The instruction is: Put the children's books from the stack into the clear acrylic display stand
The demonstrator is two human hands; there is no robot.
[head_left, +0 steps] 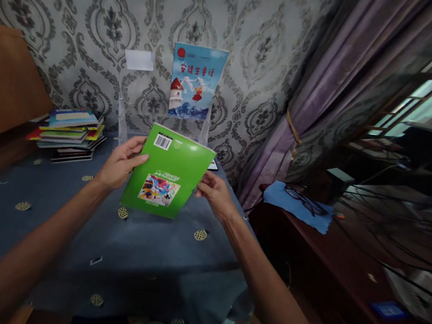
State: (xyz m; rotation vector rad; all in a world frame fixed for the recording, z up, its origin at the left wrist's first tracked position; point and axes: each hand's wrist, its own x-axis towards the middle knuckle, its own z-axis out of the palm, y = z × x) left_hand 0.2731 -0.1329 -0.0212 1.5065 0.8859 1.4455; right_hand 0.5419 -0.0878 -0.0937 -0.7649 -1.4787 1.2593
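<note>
A thin green book [191, 169] is held up over the blue tablecloth, tilted, with a barcode and a small colourful picture on the side facing me. My left hand [122, 164] grips its left edge, thumb on the cover and fingers behind. At the right edge, my right hand [214, 191] pinches the book, its fingers partly hidden. Behind it, a blue storybook [197, 81] with red Chinese characters stands upright in a clear stand [122, 116]. The lower part of the stand is hidden by the green book.
A pile of books [71, 133] lies at the left back of the table [62, 226], beside a brown wooden panel [8, 68]. Glasses [303, 198] rest on a blue cloth [275, 194] on the dark red desk [332, 253] at right, among cables. A purple curtain [323, 86] hangs behind.
</note>
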